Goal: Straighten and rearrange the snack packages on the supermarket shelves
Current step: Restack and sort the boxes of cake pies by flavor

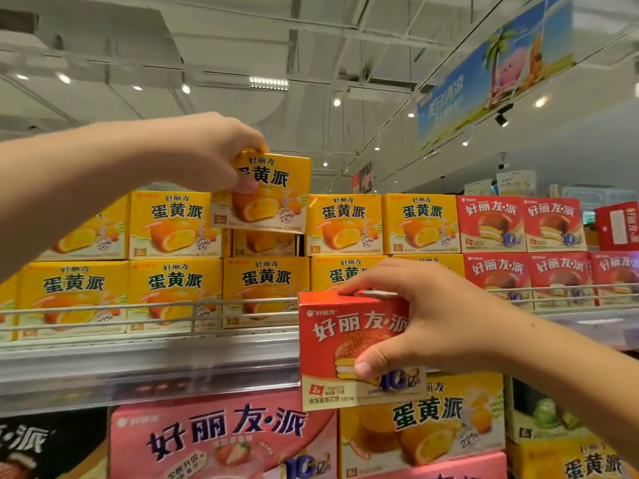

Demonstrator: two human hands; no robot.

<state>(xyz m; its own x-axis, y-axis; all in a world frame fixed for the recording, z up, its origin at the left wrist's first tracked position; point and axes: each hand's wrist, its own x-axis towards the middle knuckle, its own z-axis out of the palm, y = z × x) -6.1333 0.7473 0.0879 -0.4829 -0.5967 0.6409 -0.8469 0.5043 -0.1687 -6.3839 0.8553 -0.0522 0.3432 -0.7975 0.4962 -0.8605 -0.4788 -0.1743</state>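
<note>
Under a store ceiling, the shelf (148, 357) carries stacked yellow and red boxes. Left hand (211, 153) grips a yellow box (273, 198); right hand (428, 319) grips a red box (349, 344).

There is a single view, from a wide-angle camera worn on the person's head. It faces a supermarket shelf (148, 361) head-on and tilts upward, so the ceiling (242, 46) and a hanging banner (491, 70) fill the upper half. It sits close: both forearms reach in from the lower corners, and the left hand (207, 153) and right hand (425, 319) appear large in the foreground. Straight lines bow toward the edges. No second view shares the scene.
</note>
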